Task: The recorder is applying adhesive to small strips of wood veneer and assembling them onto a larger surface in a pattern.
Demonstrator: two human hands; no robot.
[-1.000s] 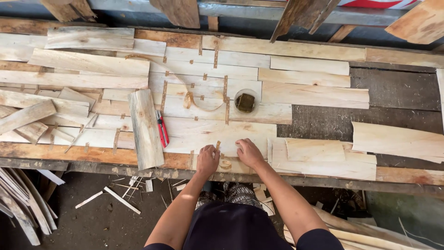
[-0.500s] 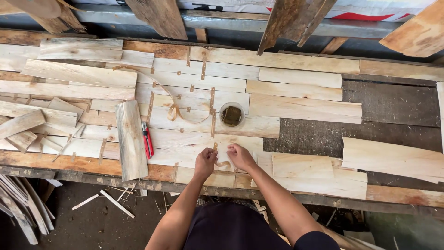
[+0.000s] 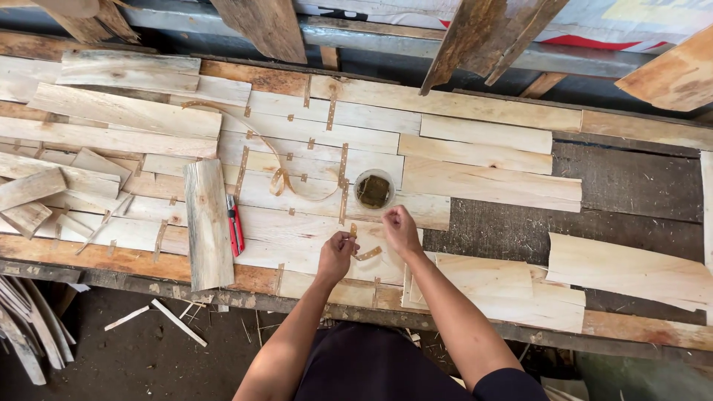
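The left hand (image 3: 338, 251) and the right hand (image 3: 399, 229) are close together over the thin wood sheets (image 3: 297, 223) on the bench (image 3: 624, 186). Both hands pinch a short strip of brown tape (image 3: 367, 254). The left hand's fingers are pressed together on one end. The right hand's fingers are curled and pressed on the other end. The strip lies low, just above the wood, between the two hands.

Just past the right hand stands a small round cup (image 3: 373, 189) with something dark inside. A long curly piece of brown tape (image 3: 276, 178) lies on the sheets to the left of the cup. More short tape bits are stuck along the lines where the sheets meet.

A red knife (image 3: 235, 226) lies left of the hands, beside a thick wood board (image 3: 207, 223). Loose wood pieces (image 3: 44, 186) are piled at the far left.
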